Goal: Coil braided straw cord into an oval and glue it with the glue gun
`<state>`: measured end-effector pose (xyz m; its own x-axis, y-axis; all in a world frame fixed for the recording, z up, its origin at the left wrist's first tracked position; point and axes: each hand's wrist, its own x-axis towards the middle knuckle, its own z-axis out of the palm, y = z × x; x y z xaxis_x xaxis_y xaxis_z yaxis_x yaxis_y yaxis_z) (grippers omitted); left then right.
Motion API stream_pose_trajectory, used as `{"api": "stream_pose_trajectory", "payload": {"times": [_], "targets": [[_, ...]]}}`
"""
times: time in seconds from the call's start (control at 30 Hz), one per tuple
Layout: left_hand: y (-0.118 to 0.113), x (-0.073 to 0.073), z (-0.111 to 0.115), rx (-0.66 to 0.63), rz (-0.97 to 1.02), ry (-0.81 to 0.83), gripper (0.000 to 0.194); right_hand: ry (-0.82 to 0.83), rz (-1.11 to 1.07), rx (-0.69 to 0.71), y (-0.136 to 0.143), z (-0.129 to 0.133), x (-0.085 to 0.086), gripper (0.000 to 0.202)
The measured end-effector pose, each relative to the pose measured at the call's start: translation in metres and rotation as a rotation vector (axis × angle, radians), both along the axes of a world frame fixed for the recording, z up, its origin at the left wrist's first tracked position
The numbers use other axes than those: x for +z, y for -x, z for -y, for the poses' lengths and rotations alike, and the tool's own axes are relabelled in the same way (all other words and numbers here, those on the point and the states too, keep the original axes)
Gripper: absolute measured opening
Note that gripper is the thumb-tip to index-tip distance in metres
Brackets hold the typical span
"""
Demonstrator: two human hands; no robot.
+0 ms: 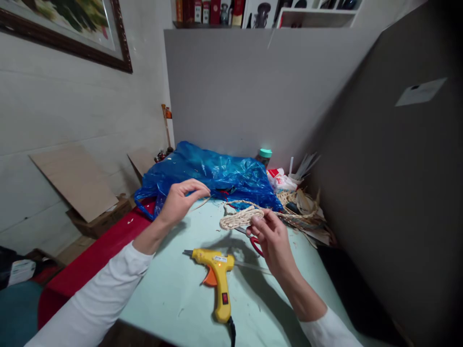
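Note:
My right hand (273, 238) grips the right end of a flat, oval coil of braided straw (237, 220) between thumb and fingers, above the table. A loose length of straw braid (289, 215) trails from near the coil toward the right. At the left, my left hand (183, 197) is pinched on a thin straw strand (201, 204) that hangs below the fingertips. Partly hidden behind my right hand are red-handled scissors (256, 246). A yellow glue gun (217, 270) lies on the table below both hands, its nozzle pointing left and a glue stick in its back.
A crumpled blue plastic bag (213, 168) covers the table's back. Behind it stands a jar with a green lid (265, 153). A heap of straw (307, 217) lies back right, beside a grey partition (390, 168). The glue gun's black cord (232, 331) runs off the front.

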<state>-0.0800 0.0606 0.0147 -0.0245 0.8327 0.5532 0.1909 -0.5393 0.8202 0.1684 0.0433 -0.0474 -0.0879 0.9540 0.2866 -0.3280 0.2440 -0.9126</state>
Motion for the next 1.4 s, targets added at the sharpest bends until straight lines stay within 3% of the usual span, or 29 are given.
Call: {"api": "stream_pose_trajectory", "payload": {"times": [0.1,0.2,0.3,0.43,0.5,0.67,0.8,1.0,1.07,1.27,1.4], "targets": [[-0.010,-0.008,0.000,0.050,-0.125,-0.030,0.017,-0.027,0.037,0.058,0.011,0.010,-0.002,0.018],[-0.012,-0.015,-0.001,0.087,-0.234,-0.066,0.036,-0.043,0.051,0.082,0.019,0.014,-0.004,0.020],[-0.018,-0.017,0.006,0.043,-0.395,-0.116,0.047,-0.054,0.055,0.063,0.022,0.013,-0.006,0.021],[-0.036,-0.020,0.019,-0.051,-0.644,-0.275,0.048,-0.062,0.054,0.010,0.022,0.011,-0.008,0.020],[-0.041,-0.024,0.021,-0.028,-0.732,-0.359,0.049,-0.063,0.048,0.002,0.022,0.010,-0.009,0.021],[-0.041,-0.035,0.019,0.037,-0.867,-0.505,0.028,-0.074,0.031,0.046,0.022,0.010,-0.010,0.025],[-0.036,-0.036,0.016,0.066,-0.891,-0.581,0.024,-0.092,0.051,0.103,0.016,0.010,-0.005,0.033],[-0.031,-0.034,0.015,0.086,-0.888,-0.650,0.024,-0.115,0.146,-0.168,-0.005,-0.009,-0.007,0.032],[-0.030,-0.034,0.016,0.066,-0.875,-0.647,0.023,-0.122,0.198,-0.191,-0.010,-0.016,-0.010,0.030],[-0.026,-0.031,0.014,0.024,-0.741,-0.645,0.027,-0.133,0.323,-0.037,-0.013,-0.022,-0.003,0.025],[-0.022,-0.020,0.013,-0.007,-0.588,-0.542,0.022,-0.119,0.348,0.006,-0.020,-0.024,0.010,0.029]]}}
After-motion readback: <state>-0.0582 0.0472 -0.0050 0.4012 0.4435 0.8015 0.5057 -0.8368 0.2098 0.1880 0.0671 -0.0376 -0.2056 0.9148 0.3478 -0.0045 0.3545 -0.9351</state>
